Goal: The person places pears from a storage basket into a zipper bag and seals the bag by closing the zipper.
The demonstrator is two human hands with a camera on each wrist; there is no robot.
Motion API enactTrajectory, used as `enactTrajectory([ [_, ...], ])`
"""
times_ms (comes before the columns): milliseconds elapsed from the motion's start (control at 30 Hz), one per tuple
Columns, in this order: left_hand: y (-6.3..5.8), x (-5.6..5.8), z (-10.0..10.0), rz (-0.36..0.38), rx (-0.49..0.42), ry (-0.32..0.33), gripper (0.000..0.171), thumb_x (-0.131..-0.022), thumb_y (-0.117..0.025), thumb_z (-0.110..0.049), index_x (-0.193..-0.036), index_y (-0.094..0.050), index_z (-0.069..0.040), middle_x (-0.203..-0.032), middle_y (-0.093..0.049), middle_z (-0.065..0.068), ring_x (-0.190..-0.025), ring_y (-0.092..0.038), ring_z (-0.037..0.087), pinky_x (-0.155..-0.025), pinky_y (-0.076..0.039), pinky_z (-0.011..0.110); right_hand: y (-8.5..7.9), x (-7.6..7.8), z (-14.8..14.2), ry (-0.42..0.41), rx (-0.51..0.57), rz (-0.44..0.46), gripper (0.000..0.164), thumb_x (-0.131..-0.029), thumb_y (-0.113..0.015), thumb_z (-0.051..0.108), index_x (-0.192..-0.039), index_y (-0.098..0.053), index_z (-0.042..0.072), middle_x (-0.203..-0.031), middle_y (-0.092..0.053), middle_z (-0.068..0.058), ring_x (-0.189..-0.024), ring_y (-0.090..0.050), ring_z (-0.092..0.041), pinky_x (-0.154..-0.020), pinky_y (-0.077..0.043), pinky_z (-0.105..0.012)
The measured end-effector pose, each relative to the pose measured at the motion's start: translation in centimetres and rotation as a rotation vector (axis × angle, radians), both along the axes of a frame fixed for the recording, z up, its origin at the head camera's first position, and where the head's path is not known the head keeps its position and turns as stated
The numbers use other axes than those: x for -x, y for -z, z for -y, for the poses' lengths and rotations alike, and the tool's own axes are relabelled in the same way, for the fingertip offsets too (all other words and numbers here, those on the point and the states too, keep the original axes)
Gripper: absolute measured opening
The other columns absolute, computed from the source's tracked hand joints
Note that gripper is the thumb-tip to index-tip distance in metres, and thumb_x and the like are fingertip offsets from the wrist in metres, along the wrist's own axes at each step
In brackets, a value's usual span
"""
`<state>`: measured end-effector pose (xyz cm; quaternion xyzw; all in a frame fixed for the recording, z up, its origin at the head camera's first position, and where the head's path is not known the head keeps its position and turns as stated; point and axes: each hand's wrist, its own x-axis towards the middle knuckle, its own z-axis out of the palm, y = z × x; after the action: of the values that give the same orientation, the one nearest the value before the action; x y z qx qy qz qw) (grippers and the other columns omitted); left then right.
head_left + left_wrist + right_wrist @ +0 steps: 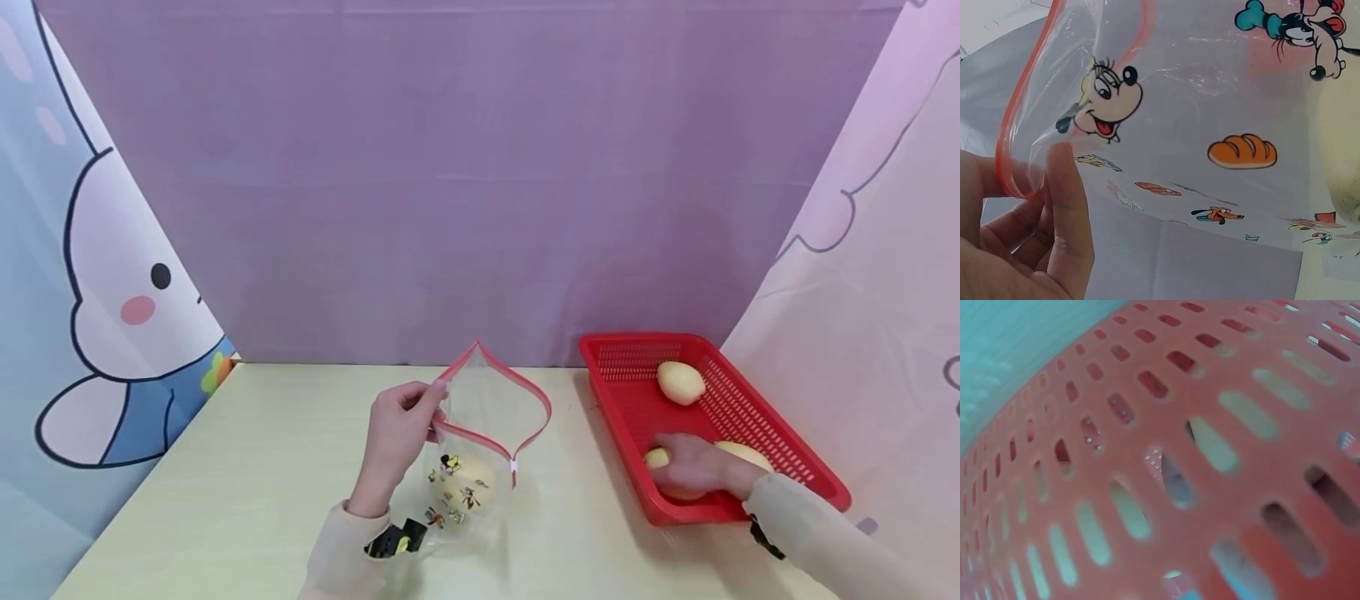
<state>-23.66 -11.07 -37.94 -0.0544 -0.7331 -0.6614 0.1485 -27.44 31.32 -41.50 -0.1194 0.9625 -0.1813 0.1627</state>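
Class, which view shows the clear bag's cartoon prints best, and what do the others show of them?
The left wrist view: the clear bag's cartoon prints appear large and detailed, though some are cut off. The head view shows them small; the right wrist view, none recognisably.

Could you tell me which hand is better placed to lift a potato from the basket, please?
Probably the right hand: it grips a potato inside the basket, while the left hand holds the bag.

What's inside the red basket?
In the red basket, one pale potato lies toward the far end; more show around the right grip, which partly covers them, so I can't tell exactly how many.
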Motion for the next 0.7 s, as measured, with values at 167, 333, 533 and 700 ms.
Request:
enactTrajectory([
  [167, 0.0, 0.0, 0.0, 0.002, 0.003, -0.002, 0.030, -0.100, -0.068, -0.029, -0.089, -0.077, -0.003, -0.065, -0.064, 0.009, -0.045, -0.059, 0.019, -0.050, -0.058, 0.031, -0.2, 0.0, 0.0, 0.077, 0.026, 0.010, 0.053, -0.075, -0.082, 0.045, -0.114, -0.063, 0.015, -0.094, -0.062, 0.001, -0.090, -0.058, -0.019, -0.074, -0.051, -0.038],
  [333, 0.1, 0.0, 0.0, 0.001, 0.013, -0.007, 0.030, -0.100, -0.068, -0.028, -0.088, -0.077, -0.003, -0.065, -0.064, 0.009, -0.045, -0.059, 0.019, -0.050, -0.058, 0.030, -0.7, -0.1, 0.1, 0.105, 0.072, -0.012, 0.059, -0.076, -0.081, 0.047, -0.120, -0.063, 0.012, -0.099, -0.063, 0.001, -0.092, -0.058, -0.018, -0.072, -0.050, -0.035],
  [533, 0.1, 0.1, 0.0, 0.002, 0.024, -0.012, 0.030, -0.100, -0.068, -0.028, -0.087, -0.076, -0.002, -0.066, -0.065, 0.010, -0.046, -0.060, 0.019, -0.050, -0.058, 0.030, -1.7, -0.6, 0.4, 0.149, 0.173, 0.013, 0.063, -0.078, -0.082, 0.042, -0.126, -0.060, 0.008, -0.105, -0.063, -0.002, -0.094, -0.059, -0.019, -0.072, -0.053, -0.034],
  [700, 0.1, 0.2, 0.0, 0.004, 0.024, -0.011, 0.030, -0.100, -0.068, -0.028, -0.088, -0.076, -0.002, -0.067, -0.065, 0.010, -0.046, -0.060, 0.019, -0.051, -0.059, 0.030, -2.5, -1.0, 0.5, 0.165, 0.232, 0.018, 0.064, -0.076, -0.085, 0.039, -0.126, -0.058, 0.010, -0.106, -0.063, -0.003, -0.092, -0.060, -0.020, -0.073, -0.055, -0.034],
])
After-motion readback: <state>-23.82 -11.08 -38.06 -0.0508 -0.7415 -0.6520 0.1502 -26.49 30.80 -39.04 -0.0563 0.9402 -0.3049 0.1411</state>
